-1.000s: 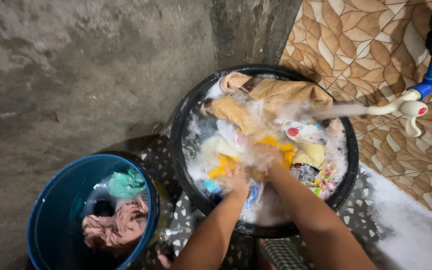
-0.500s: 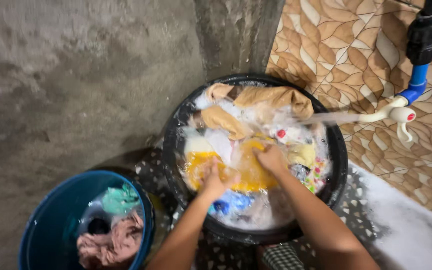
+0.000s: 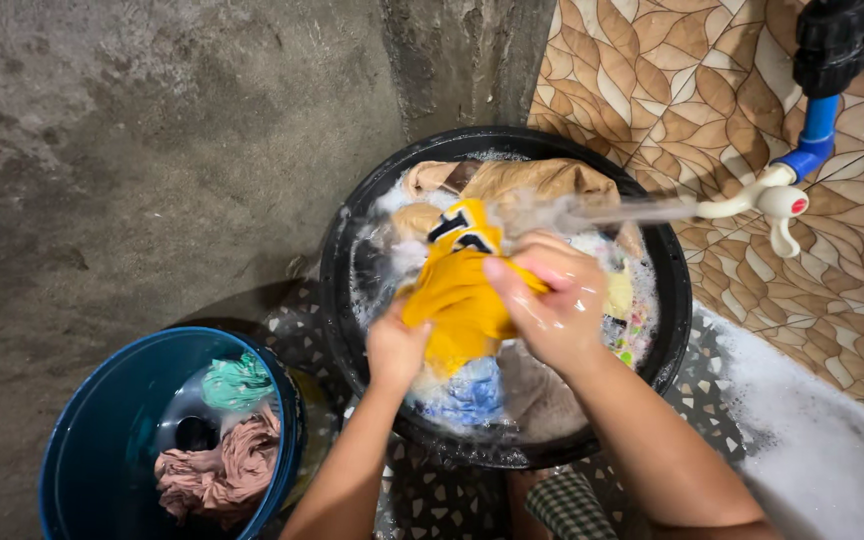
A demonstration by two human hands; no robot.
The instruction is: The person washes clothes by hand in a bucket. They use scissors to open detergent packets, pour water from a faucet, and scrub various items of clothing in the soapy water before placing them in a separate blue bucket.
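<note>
We have our left hand [image 3: 395, 348] closed on the lower left edge of a yellow shirt [image 3: 460, 290], and our right hand [image 3: 550, 300] closed over its right side, fingers [image 3: 512, 275] wrapped across the wet cloth. Both grips are tight on the shirt, which we hold bunched and lifted above the suds at the centre of a black tub [image 3: 347, 330]. The shirt's top, with dark lettering, points to 12 o'clock.

Under the shirt, at 6 o'clock, lies a blue cloth [image 3: 467, 395], half sunk in foam. At 12 o'clock in the tub a tan garment [image 3: 542, 182] is draped along the far rim. At 3 o'clock, just beside our right hand, a pale yellow piece and a flowered piece [image 3: 630, 325] show in the soapy water.

From 2 o'clock a white tap [image 3: 767, 202] on a blue pipe [image 3: 812, 140] sends a stream of water across to the top of the shirt. Behind the tap the wall is brown leaf-patterned tile [image 3: 692, 90].

At 8 o'clock, well apart from the tub, a blue bucket [image 3: 82, 430] holds a pink cloth [image 3: 222, 470] and a green cloth [image 3: 237, 382]. Suds [image 3: 812, 440] cover the floor at 4 o'clock.
</note>
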